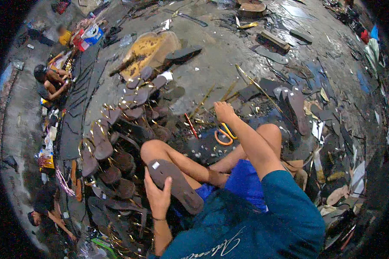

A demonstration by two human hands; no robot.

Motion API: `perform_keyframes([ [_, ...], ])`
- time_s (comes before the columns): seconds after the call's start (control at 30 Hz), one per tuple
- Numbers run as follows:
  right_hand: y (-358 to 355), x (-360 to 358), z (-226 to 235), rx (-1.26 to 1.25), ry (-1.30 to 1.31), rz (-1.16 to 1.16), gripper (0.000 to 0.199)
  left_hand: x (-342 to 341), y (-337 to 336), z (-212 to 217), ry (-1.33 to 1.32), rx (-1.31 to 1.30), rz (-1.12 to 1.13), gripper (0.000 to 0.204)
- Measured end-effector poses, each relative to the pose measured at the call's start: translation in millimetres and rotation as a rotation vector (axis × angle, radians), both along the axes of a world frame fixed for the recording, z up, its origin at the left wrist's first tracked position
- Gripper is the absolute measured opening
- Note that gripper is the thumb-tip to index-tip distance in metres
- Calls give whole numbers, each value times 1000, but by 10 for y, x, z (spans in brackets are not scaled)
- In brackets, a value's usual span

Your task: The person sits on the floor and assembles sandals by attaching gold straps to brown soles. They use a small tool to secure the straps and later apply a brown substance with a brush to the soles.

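Note:
My left hand (159, 194) grips a dark brown sandal sole (176, 183) by its edge, thumb on its face. The sole rests tilted against my left thigh; a small white label and a few small holes show near one end. Out past my knees, my right hand (224, 112) is closed, close to thin gold strips (230, 91) on the ground. Whatever its fingers hold, if anything, is hidden. Just this side of it lies a hand tool with orange and yellow handles (224, 137). A red, slim pen-like tool (191, 126) lies to its left.
Several finished-looking sandals with gold straps (100, 140) are heaped at my left. Brown soles (295, 108) lie at the right among scraps. A worn yellowish board (149, 52) sits farther off. Other people sit at the left, one person (54, 82) bending over their work.

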State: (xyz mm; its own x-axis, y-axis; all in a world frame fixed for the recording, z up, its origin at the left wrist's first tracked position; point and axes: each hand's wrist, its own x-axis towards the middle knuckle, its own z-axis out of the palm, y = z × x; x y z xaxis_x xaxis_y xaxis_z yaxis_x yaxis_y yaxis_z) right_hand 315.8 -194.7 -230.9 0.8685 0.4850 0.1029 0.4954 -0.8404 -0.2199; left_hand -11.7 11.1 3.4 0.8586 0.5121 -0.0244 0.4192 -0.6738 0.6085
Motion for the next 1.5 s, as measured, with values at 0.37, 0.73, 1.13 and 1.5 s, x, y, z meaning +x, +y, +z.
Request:
perform_keyframes([
  [0.37,-340,282,267,31,-13,-177,13,211,-304,167,-142,431,-99,66],
  [0.73,152,-991,1185,705,718,235,28,1090,-90,-56,-463,-390,-14,57],
  [1.13,373,-580,413,498,301,-114,28,872,76,119,-457,-614,-36,57],
  [1.5,43,-1578,2141,1310,1065,113,25,1165,-298,168,-368,-919,-60,38],
])
